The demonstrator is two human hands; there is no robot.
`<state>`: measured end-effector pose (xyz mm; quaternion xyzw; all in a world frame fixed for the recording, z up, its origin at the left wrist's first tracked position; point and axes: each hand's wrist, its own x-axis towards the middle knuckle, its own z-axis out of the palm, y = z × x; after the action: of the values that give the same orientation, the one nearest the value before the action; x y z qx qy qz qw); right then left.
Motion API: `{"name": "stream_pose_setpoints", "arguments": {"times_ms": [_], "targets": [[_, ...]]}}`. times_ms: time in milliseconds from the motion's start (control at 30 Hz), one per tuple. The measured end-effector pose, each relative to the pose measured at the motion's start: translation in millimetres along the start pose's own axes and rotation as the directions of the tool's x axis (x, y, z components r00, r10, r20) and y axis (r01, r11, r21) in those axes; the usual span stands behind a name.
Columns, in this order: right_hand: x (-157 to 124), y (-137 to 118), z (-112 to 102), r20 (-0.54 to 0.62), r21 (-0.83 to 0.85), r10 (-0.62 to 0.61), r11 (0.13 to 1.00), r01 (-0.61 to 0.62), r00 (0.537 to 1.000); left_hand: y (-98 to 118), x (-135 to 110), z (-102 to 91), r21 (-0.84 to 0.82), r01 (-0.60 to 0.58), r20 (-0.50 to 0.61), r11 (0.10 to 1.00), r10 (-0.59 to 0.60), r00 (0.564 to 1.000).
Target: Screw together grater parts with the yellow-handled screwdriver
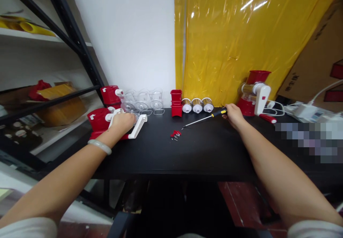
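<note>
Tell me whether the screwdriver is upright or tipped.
Tipped: the screwdriver slants at a low angle from the right hand toward the small parts.

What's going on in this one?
A person is working at a black table with both hands. The right hand holds a screwdriver, its tip toward a small pile of red and metal pieces. The left hand is among the white cranks at the left; what its fingers grip is hidden. Behind stand clear parts, stacked red pieces and three metal drums, with an assembled red-and-white machine at the right.
</note>
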<state>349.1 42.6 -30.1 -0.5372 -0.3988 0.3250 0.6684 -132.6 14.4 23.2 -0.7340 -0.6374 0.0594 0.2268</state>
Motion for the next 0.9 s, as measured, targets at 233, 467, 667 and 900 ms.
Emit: {"name": "stream_pose_setpoints", "arguments": {"times_ms": [233, 467, 667, 900], "targets": [[-3, -4, 2, -0.005, 0.000, 0.000, 1.000, 0.000, 1.000, 4, -2, 3.9, -0.048, 0.034, -0.014, 0.998, -0.035, 0.999], [-1, -3, 1, 0.000, 0.004, -0.006, 1.000, 0.006, 1.000, 4, -5, -15.1, -0.054, 0.126, -0.025, 0.991, -0.128, 0.991], [0, 4, 3, 0.011, -0.012, 0.011, 1.000, -0.010, 1.000, 28, -12, -57.8, -0.227, 0.067, -0.018, 0.972, -0.073, 0.997], [-3, 9, 2, 0.198, -0.024, 0.126, 0.992, -0.124, 0.972, 121, -10, -78.2, -0.470, -0.169, -0.144, 0.867, 0.113, 0.983]]}}
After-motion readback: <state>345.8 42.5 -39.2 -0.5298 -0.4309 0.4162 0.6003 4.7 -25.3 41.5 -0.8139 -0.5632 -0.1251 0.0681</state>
